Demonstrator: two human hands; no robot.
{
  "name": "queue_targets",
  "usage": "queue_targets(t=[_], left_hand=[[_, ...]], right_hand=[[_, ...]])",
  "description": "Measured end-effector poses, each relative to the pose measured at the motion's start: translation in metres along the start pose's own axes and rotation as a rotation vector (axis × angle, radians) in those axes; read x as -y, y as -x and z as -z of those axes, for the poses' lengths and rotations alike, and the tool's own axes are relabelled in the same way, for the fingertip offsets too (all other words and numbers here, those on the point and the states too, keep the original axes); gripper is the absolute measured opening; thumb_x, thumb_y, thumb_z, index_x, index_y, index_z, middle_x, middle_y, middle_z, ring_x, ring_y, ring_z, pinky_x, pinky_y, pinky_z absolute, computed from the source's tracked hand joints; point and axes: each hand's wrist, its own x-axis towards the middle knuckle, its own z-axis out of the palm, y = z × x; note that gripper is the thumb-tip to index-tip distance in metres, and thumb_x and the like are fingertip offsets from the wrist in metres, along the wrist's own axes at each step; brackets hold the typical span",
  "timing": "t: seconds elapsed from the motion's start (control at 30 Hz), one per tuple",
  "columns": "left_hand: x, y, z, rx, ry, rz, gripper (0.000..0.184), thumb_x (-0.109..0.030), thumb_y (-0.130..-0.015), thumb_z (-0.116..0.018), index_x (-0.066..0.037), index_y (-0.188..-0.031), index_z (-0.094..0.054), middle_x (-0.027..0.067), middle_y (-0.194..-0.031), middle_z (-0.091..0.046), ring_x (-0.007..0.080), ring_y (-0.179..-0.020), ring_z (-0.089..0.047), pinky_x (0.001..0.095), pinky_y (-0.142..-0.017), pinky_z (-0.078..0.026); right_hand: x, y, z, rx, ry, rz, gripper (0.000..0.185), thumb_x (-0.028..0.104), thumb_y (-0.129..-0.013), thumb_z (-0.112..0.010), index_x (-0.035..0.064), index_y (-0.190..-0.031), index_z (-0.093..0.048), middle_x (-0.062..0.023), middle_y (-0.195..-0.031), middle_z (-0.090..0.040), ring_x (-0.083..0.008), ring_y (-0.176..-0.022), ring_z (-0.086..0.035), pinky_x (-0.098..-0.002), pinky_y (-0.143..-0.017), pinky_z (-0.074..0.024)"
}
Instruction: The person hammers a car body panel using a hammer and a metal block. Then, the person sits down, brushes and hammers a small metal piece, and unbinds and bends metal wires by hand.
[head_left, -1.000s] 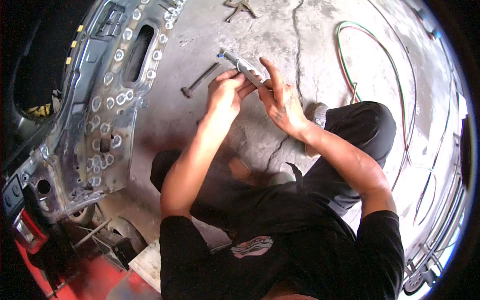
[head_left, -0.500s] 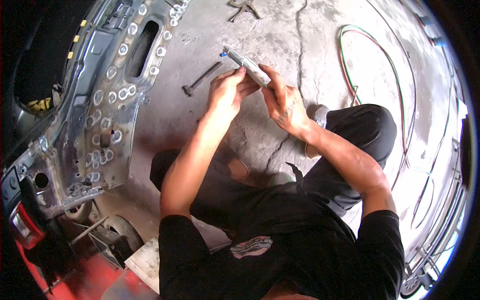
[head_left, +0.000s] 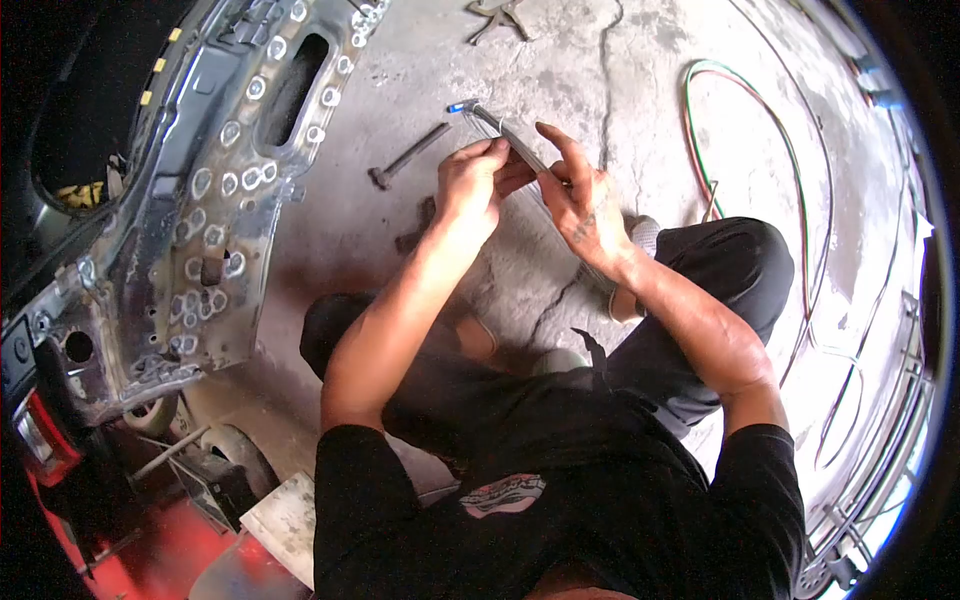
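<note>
Both of my hands are raised over the concrete floor, holding a slim, curved grey strip (head_left: 523, 146) between them. A small blue piece (head_left: 459, 107) and thin pale strands show at its far end. My left hand (head_left: 468, 192) pinches the strip between thumb and fingers near its middle. My right hand (head_left: 592, 212) grips it closer to its near end, with the index finger lifted off. What kind of part the strip is, I cannot make out. Beyond my left hand, a hammer (head_left: 408, 157) lies on the floor.
To the left stands a bare metal car body panel (head_left: 215, 210) marked with white rings. A branched metal piece (head_left: 500, 22) lies at the top. Green and red hoses (head_left: 689, 105) loop across the floor on the right. A whitish board (head_left: 285, 528) is at lower left.
The strip has turned so that its narrow edge and pale strands show. My right index finger has lifted away from it, and the blue piece is more visible.
</note>
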Motion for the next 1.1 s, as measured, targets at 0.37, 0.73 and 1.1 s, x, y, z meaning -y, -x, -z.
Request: queue_targets(t=[0.37, 0.73, 1.1], left_hand=[[-0.016, 0.005, -0.004, 0.006, -0.020, -0.026, 0.025, -0.019, -0.099, -0.053, 0.004, -0.103, -0.061, 0.0151, -0.092, -0.067, 0.0270, -0.087, -0.067, 0.0425, -0.085, -0.053], [-0.009, -0.001, 0.008, -0.030, -0.035, -0.011, 0.021, -0.014, -0.100, -0.052, 0.004, -0.102, -0.062, 0.0121, -0.090, -0.066, 0.0233, -0.081, -0.067, 0.0393, -0.077, -0.055], [-0.015, 0.013, 0.002, 0.035, -0.126, 0.080, 0.020, -0.015, -0.100, -0.049, 0.002, -0.102, -0.061, 0.0094, -0.085, -0.064, 0.0184, -0.068, -0.061, 0.0339, -0.060, -0.054]], right_hand=[[0.001, -0.002, -0.003, 0.061, -0.043, 0.039, 0.048, 0.004, -0.093, -0.054, 0.0048, -0.139, -0.041, -0.0124, -0.074, -0.065, -0.0239, -0.060, -0.063, -0.0354, -0.059, -0.0484], [0.004, 0.001, 0.002, 0.214, -0.311, -0.122, 0.040, 0.020, -0.100, -0.056, 0.0052, -0.136, -0.049, -0.0061, -0.078, -0.063, -0.0113, -0.059, -0.057, -0.0282, -0.054, -0.0469], [-0.025, -0.023, 0.013, 0.210, 0.121, 0.426, 0.021, 0.009, -0.087, -0.067, 0.0038, -0.108, -0.067, -0.0122, -0.095, -0.068, -0.0290, -0.081, -0.069, -0.0371, -0.072, -0.0548]])
